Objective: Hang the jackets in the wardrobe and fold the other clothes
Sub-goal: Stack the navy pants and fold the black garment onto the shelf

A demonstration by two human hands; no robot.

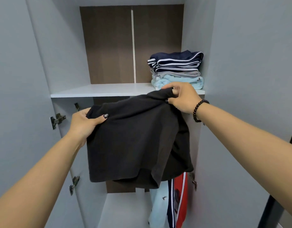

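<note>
Folded black garment (133, 142), soft and matte, hangs before the wardrobe shelf (99, 91), its top edge running from eight o'clock up to two o'clock. Left hand (83, 123) and right hand (183, 97) each pinch a top corner.

You see one black garment (133, 142) at the centre of the frame, one stack of four folded clothes (177, 69) at upper right, two hanging jackets (173, 203) at lower right, and three door hinges (58, 120) along the left.
</note>
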